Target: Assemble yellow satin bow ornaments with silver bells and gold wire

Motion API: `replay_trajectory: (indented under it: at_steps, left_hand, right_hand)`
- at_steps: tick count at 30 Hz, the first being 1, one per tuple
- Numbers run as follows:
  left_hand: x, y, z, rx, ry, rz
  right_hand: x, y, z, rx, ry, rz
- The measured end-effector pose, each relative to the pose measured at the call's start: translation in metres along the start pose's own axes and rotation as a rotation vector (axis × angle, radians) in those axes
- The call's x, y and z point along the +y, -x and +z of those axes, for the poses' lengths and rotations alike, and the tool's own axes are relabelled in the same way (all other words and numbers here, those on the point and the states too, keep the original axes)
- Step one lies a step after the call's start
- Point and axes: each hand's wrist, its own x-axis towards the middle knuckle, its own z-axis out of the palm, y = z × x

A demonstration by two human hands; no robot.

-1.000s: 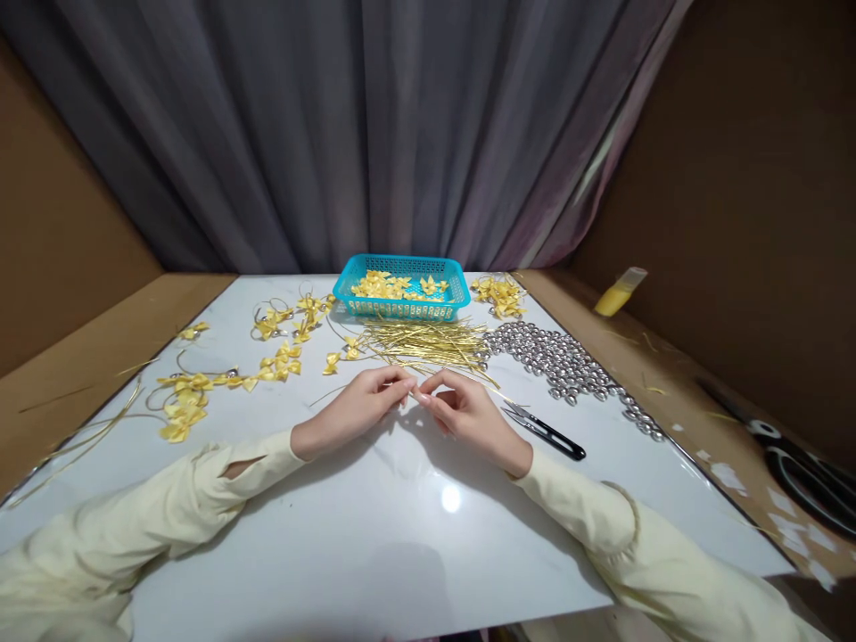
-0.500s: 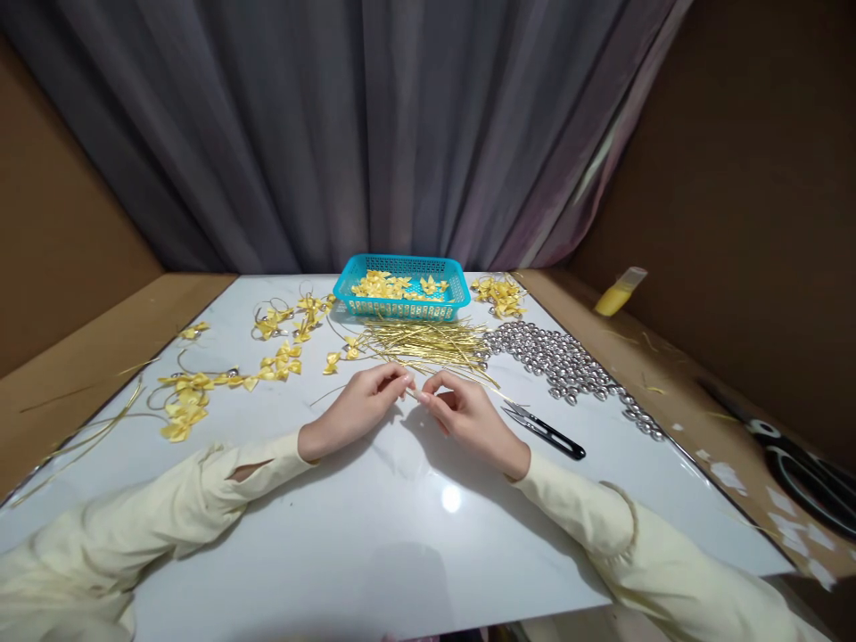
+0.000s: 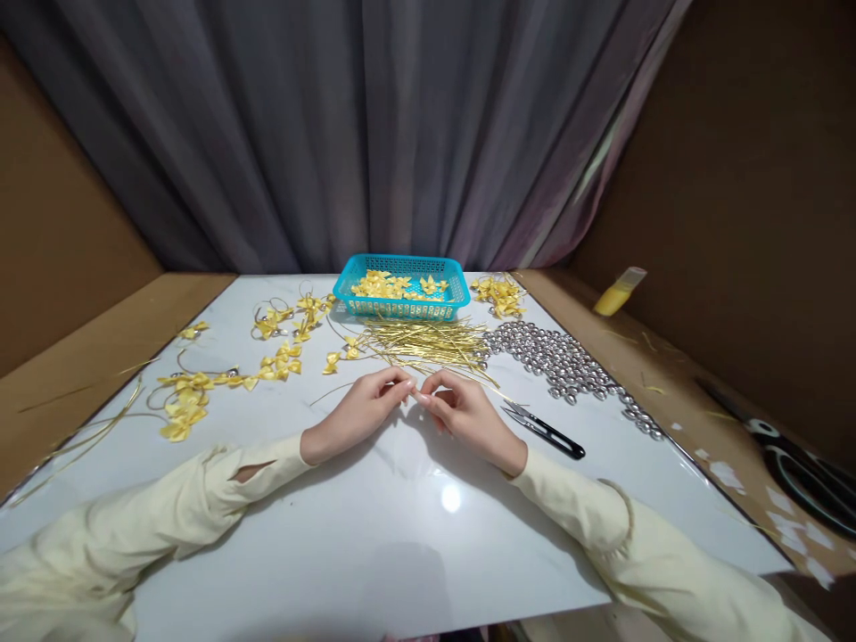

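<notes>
Two hands, the left hand [image 3: 361, 408] and right hand [image 3: 466, 412], meet fingertip to fingertip, pinching something too small to make out, so it could slip onto the desk [image 3: 401, 535] and get lost among the gold strips [image 3: 428, 343] just beyond them.

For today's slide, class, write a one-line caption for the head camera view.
Left hand and right hand meet fingertip to fingertip before gold strips, a turquoise basket, silver bells and thread snips.
</notes>
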Motion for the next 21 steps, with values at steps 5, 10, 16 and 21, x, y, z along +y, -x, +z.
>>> replay_trajectory:
  at_steps: [5, 10, 16, 21]
  left_hand:
    - [-0.002, -0.001, 0.001, 0.017, -0.041, 0.022]
    - [-0.007, -0.002, 0.001, 0.016, -0.08, 0.058]
    - [-0.009, -0.002, 0.001, -0.003, -0.102, 0.1]
    - [-0.012, -0.003, 0.001, -0.02, -0.119, 0.109]
  right_hand:
    - [0.002, 0.0, 0.0, 0.004, 0.032, 0.003]
    - [-0.002, -0.001, -0.005, 0.013, 0.101, -0.02]
    - [-0.002, -0.002, -0.008, -0.038, 0.233, -0.085]
    - [0.0, -0.002, -0.006, -0.051, 0.339, -0.157]
